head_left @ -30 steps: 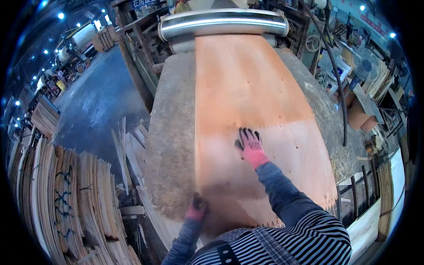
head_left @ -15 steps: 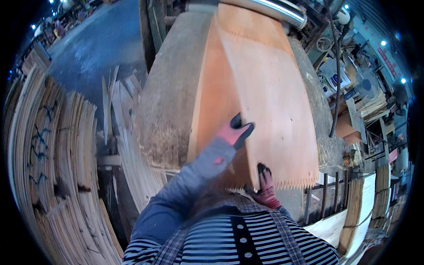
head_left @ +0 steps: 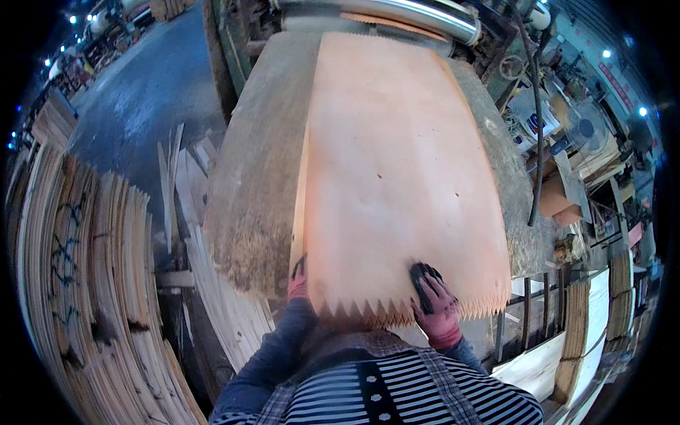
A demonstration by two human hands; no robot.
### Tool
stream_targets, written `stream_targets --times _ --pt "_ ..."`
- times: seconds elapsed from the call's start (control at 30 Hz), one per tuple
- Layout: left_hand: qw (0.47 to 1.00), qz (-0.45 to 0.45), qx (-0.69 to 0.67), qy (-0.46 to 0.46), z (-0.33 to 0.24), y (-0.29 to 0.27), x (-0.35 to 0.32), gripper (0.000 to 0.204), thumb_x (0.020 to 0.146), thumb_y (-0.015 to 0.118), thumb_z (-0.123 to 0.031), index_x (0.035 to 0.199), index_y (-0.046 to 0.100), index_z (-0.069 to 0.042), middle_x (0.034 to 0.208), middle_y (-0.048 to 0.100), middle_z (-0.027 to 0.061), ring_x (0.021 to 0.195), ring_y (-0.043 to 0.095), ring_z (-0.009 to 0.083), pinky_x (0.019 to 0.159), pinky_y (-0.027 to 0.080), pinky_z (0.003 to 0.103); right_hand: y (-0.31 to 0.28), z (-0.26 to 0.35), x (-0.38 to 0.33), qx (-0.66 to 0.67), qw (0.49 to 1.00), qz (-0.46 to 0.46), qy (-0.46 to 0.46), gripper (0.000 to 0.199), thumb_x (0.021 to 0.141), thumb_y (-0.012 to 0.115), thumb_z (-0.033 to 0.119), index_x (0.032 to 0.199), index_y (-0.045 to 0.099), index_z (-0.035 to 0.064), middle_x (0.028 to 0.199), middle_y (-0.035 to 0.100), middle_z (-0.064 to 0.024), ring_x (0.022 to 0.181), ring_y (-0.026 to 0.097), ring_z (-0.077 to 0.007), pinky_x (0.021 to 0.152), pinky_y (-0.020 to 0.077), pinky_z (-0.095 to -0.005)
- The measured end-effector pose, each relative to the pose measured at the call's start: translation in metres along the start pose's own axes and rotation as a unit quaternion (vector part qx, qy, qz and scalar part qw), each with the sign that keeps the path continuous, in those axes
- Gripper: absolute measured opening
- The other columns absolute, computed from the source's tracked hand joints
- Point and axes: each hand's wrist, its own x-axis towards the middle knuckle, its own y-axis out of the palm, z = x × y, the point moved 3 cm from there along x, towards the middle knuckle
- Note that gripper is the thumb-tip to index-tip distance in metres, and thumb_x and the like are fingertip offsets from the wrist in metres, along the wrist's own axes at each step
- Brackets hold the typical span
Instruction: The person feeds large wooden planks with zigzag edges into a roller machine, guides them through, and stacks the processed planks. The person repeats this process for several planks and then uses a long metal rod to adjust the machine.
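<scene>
Veneer sheet: a thin, pale orange sheet of wood veneer (head_left: 397, 177) lies flat on the worktable, its near edge cut in a row of saw-teeth that overhangs the table's front, its far end under the metal roller (head_left: 397, 13) at the top.

Left hand: the left hand (head_left: 297, 280), in a pink and black glove, is at the sheet's near left corner, fingers curled over the side edge — it looks like a grip on the edge, though the underside is hidden.

Right hand: the right hand (head_left: 433, 301), gloved the same, lies on top of the sheet just behind the toothed edge, fingers spread and pressed flat, not closed round anything.

Step in hand: by my reading, the sheet is being lined up and held square at its near end, one hand guiding the side, the other pinning the face.

Next move calls for: even pressure from both hands — the veneer is thin and the teeth look easy to snap, so any push or pull should run along the sheet, not across it.

Worktable: the rough, dust-covered worktable (head_left: 255, 184) shows bare to the left of the sheet.

Surroundings: stacks of veneer strips (head_left: 78, 283) stand at the left; machinery and clutter crowd the right.
</scene>
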Motion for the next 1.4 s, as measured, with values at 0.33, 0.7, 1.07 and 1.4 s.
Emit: stream_targets --times 0.33,0.7,1.07,1.4 --pt "0.866 0.226 -0.409 -0.179 -0.172 -0.007 -0.001 0.042 0.081 0.052 -0.010 0.120 0.039 -0.002 0.112 0.050 0.0074 0.098 0.050 0.0175 0.084 0.041 0.030 0.052 -0.059 0.176 0.016 0.994 -0.099 -0.034 0.046 0.067 0.060 0.020 0.111 0.050 0.0120 0.114 0.048 -0.0110 0.105 0.045 -0.0280 0.090 0.0354 -0.0364" --pt "0.965 -0.032 0.252 -0.068 -0.137 -0.048 0.015 0.082 0.066 0.062 -0.043 0.129 0.023 -0.008 0.108 0.047 0.0236 0.096 0.047 0.0379 0.082 0.039 0.043 0.083 -0.051 0.237 -0.065 0.993 -0.095 -0.034 0.054 0.074 0.054 0.028 0.121 0.038 0.0078 0.123 0.038 -0.0148 0.116 0.032 -0.0294 0.098 0.0213 -0.0422" --pt "0.862 0.118 -0.391 -0.302 -0.124 -0.039 0.058 0.025 0.078 0.057 -0.022 0.096 0.050 -0.007 0.072 0.060 0.0089 0.051 0.057 0.0189 0.042 0.045 0.028 0.112 -0.064 -0.016 -0.195 0.972 0.104 0.085 0.075 0.069 0.055 0.048 0.127 0.030 0.0071 0.133 0.023 -0.0160 0.124 0.017 -0.0301 0.101 0.0063 -0.0474" --pt "0.989 0.060 -0.107 -0.082 -0.036 -0.093 -0.099 0.044 0.077 0.054 -0.016 0.118 0.041 -0.004 0.109 0.050 0.0153 0.095 0.050 0.0235 0.077 0.041 0.031 0.137 -0.080 0.077 -0.215 0.970 0.053 0.100 0.072 0.073 0.048 0.051 0.129 0.027 0.0098 0.132 0.027 -0.0125 0.122 0.023 -0.0295 0.100 0.0093 -0.0473"
